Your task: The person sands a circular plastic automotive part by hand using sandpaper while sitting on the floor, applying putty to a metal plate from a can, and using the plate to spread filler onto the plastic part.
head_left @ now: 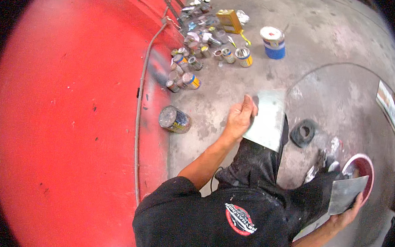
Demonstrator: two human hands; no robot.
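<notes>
Our left hand (239, 119) pinches a pale sheet (268, 119) by its left edge; our right hand (346, 215) grips a grey plate (348, 194) near a pink-rimmed bucket (369, 166). Farther out, we note cans (191, 81) on the floor (209, 113).

gap between plates (266, 121), red surface (71, 116) blocking left, bucket (369, 168) at right

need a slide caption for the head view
Left hand holding a pale plate, right hand a grey plate by a pink-rimmed container.
</notes>
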